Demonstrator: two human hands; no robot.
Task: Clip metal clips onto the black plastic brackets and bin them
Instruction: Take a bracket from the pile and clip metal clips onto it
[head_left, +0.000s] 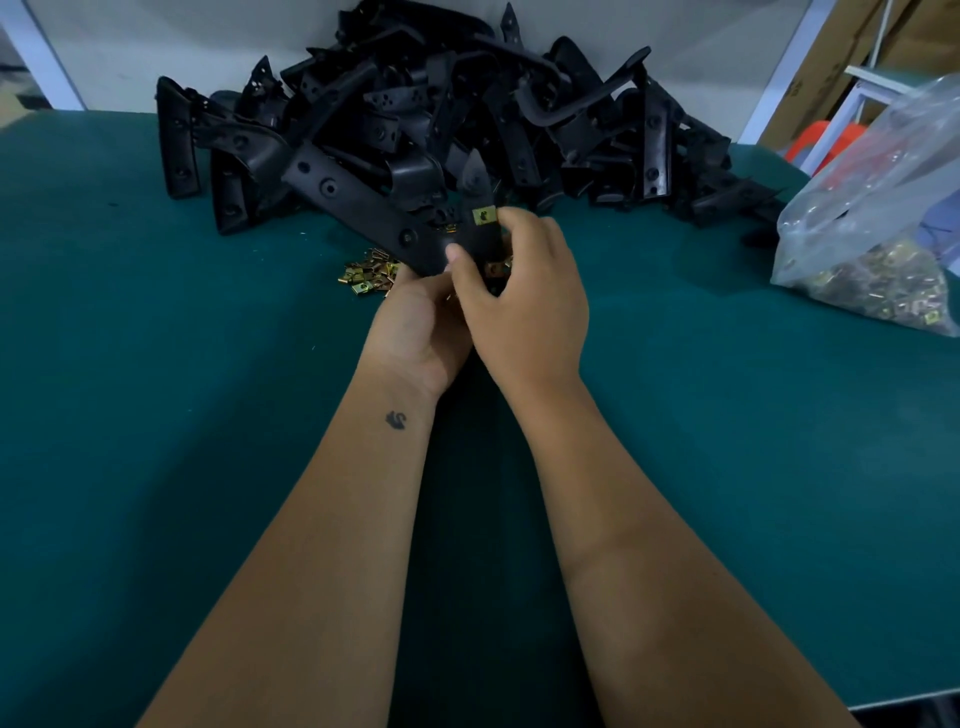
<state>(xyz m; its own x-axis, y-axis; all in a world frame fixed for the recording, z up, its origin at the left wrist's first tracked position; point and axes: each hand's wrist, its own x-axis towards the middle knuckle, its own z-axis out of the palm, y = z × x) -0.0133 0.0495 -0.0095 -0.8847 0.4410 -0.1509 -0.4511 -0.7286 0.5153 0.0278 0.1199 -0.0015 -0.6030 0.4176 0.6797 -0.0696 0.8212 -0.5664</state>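
Observation:
I hold one black plastic bracket (477, 197) upright over the table, its pointed end up. A gold metal clip (484, 216) sits on it just above my fingers. My right hand (524, 296) grips the bracket from the right, thumb on its front. My left hand (421, 325) holds its lower end from below, partly hidden behind the right hand. A small heap of loose gold clips (370, 278) lies on the table just left of my hands. Behind them rises a big pile of black brackets (441, 114).
A clear plastic bag of gold clips (878, 244) lies at the right edge of the green table (156, 364). A white wall stands behind the pile. Cardboard boxes and an orange stool sit beyond the table at the right.

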